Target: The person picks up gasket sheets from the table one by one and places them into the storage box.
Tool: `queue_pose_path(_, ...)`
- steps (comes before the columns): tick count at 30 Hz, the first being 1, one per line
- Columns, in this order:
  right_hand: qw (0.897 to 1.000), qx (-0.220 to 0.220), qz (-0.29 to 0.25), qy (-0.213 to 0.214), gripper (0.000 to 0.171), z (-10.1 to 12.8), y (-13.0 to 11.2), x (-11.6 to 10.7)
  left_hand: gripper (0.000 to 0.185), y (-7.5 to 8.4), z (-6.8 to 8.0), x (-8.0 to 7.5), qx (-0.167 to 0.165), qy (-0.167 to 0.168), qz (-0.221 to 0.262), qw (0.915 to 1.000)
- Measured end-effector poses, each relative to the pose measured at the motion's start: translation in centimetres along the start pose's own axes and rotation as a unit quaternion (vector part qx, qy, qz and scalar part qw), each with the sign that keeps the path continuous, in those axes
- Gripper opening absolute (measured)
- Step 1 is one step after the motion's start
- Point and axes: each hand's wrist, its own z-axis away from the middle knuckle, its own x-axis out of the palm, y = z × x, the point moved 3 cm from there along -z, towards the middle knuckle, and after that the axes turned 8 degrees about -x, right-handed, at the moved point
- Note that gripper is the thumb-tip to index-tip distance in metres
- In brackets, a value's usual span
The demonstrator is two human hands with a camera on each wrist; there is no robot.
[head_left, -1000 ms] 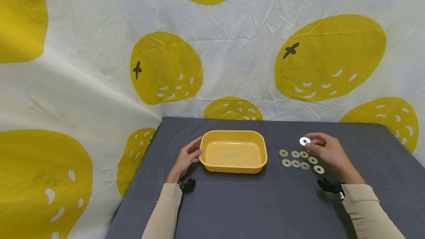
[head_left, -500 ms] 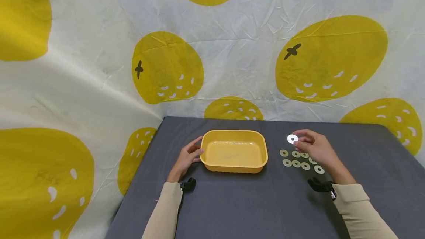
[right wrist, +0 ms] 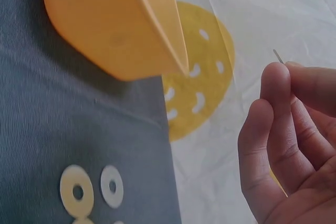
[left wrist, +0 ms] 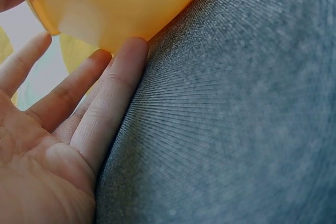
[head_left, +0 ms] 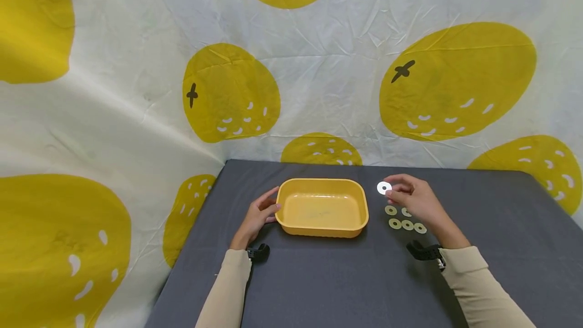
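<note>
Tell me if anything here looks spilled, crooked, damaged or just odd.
Nothing stands out. The yellow tray sits flat and empty on the grey table, with the left hand resting against its side. The right hand pinches one white washer, and the other washers lie flat beside the tray.

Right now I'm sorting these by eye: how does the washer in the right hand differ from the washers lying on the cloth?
The held washer looks bright white; the washers on the cloth look pale yellowish. The held one is pinched by the right hand, lifted and facing the head camera beside the yellow tray; the others lie flat and untouched. Both are thin discs with a round centre hole.
</note>
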Motion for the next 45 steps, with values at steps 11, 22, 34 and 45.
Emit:
queue_pose_path(11, 1.000, 0.007, -0.015, -0.018, 0.041, -0.8, -1.0, 3.0, 0.059, -0.4, 0.0, -0.1, -0.001, 0.003, -0.012, 0.9999)
queue_pose_path(22, 0.998, 0.001, -0.059, -0.030, 0.039, -2.1, -1.7, 6.1, 0.058, -0.3, -0.1, 0.0, 0.000, -0.001, -0.007, 1.0000)
queue_pose_path(34, 0.995, -0.005, -0.086, -0.041, 0.035, -3.2, -2.4, 9.7, 0.059, -0.2, 0.1, 0.0, 0.009, 0.000, -0.014, 0.9999)
queue_pose_path(45, 0.994, -0.004, -0.103, -0.035, 0.033, -4.2, -2.6, 12.4, 0.057, -0.1, 0.1, -0.1, -0.001, -0.004, -0.003, 1.0000)
